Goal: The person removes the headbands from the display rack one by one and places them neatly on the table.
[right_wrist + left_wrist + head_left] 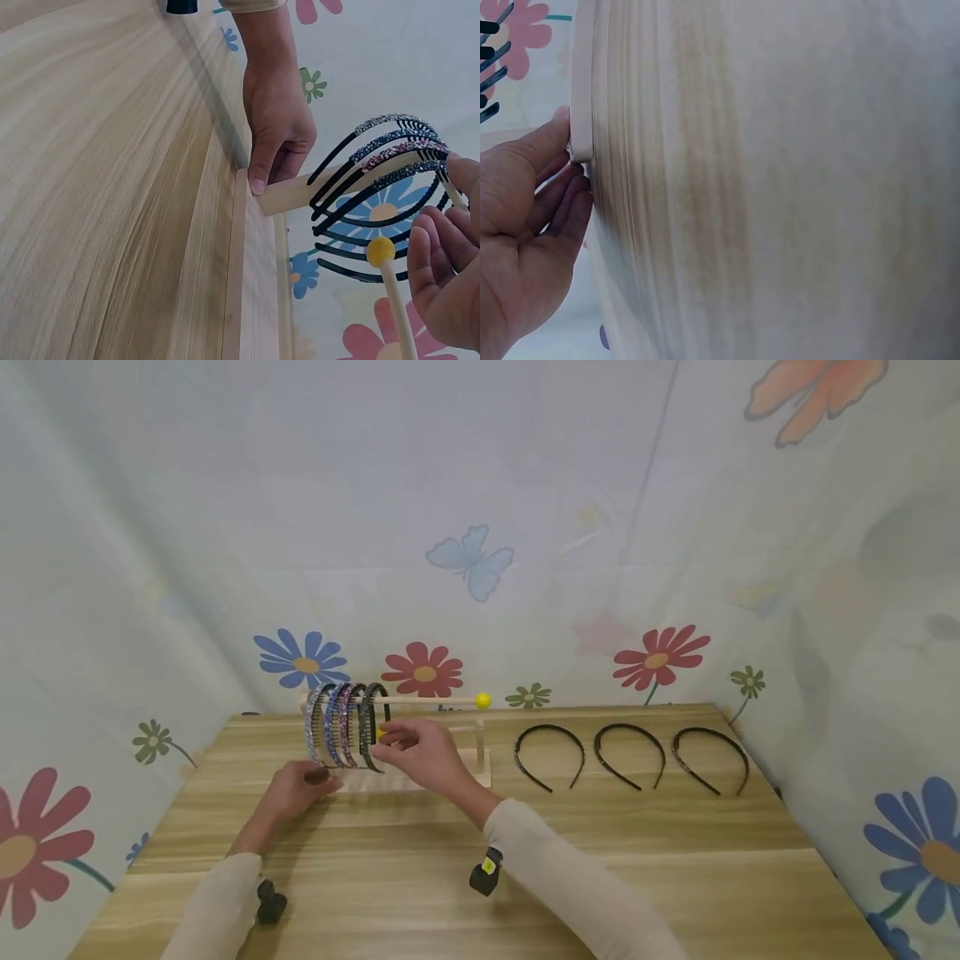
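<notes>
A light wooden stand (482, 764) with yellow-tipped rods stands toward the back left of the table. Several glittery headbands (330, 727) hang side by side on it, silver, blue and pink. At the right of this row is a dark glittery headband (367, 727), its side pinched by my right hand (431, 758). My left hand (288, 793) grips the left end of the stand's base (582, 82), thumb on top and fingers at the edge. In the right wrist view, the right hand's fingertips meet the dark headband (409, 174) at the picture's right side.
Three dark headbands lie in a row on the right of the wooden table (420, 885): one near the stand (517, 752), a middle one (597, 747) and one farthest right (678, 756). A flower-patterned cloth (555, 635) hangs behind the table.
</notes>
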Available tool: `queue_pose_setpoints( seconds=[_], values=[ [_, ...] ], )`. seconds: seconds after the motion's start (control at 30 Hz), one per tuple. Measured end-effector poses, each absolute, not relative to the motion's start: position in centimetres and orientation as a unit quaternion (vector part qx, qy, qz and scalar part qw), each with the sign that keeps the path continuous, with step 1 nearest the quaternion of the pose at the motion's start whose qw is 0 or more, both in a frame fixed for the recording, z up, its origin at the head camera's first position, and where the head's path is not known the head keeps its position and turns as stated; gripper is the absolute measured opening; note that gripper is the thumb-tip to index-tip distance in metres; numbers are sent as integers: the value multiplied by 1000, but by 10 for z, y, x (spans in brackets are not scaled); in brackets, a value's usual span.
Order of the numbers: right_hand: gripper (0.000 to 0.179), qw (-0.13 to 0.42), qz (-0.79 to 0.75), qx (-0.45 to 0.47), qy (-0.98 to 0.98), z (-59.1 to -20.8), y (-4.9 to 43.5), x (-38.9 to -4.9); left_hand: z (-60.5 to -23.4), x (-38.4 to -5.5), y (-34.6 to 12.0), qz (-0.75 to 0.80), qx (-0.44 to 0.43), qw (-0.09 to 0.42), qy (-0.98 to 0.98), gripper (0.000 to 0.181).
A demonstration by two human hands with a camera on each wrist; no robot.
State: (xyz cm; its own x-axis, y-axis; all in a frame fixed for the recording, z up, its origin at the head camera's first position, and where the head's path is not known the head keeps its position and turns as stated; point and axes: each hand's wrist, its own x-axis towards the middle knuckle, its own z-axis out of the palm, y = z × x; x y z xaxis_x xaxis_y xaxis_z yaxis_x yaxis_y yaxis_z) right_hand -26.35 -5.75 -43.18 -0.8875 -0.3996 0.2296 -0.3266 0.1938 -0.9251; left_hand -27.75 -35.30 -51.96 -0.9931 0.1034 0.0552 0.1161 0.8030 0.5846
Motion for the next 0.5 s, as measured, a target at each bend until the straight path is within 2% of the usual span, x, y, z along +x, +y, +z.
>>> queue_pose_setpoints(
  seconds=[0.5],
  values=[
    [34,12,-589,-218,778,-429,-77,-263,-516,-275,-351,-313,-54,12,-948,32]
  ],
)
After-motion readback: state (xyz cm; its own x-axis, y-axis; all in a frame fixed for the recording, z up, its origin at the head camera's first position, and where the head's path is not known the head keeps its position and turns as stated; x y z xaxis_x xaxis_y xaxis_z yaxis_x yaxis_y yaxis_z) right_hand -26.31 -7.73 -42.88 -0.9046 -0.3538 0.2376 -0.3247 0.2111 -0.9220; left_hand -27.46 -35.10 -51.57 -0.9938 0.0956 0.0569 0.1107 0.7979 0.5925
